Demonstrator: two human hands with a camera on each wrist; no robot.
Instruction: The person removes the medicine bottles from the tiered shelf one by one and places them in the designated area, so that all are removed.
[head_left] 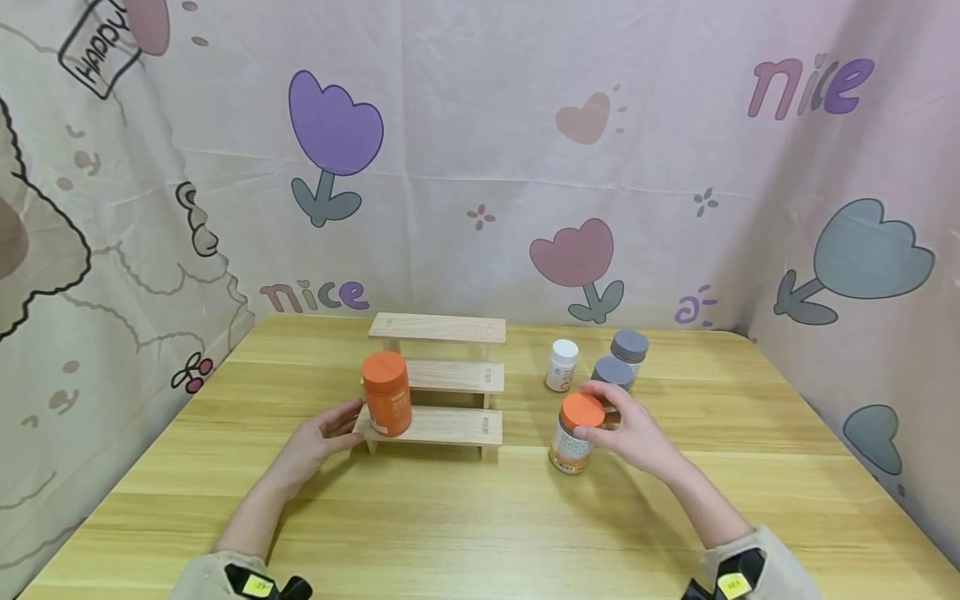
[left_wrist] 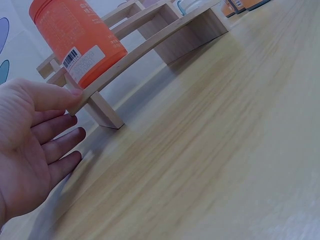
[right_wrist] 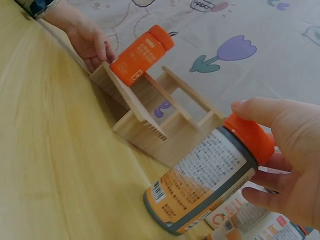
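At the left, my left hand (head_left: 318, 440) pinches the end of the lowest step of a three-step wooden shelf (head_left: 457, 426). Its thumb (left_wrist: 57, 97) lies at the corner and the other fingers are spread below. On that end of the step stands an all-orange bottle (head_left: 388, 400), close to the thumb. My right hand (head_left: 633, 429) grips a grey-and-orange bottle (head_left: 572, 448) by its orange cap, thumb on one side and fingers on the other. In the right wrist view this labelled bottle (right_wrist: 200, 172) fills the foreground.
Behind the right hand stand a small white bottle (head_left: 561, 367) and two grey-capped bottles (head_left: 630, 346), one partly hidden. The upper two shelf steps (head_left: 442, 327) hold nothing. A patterned cloth (head_left: 450, 125) hangs behind the wooden table (head_left: 450, 525).
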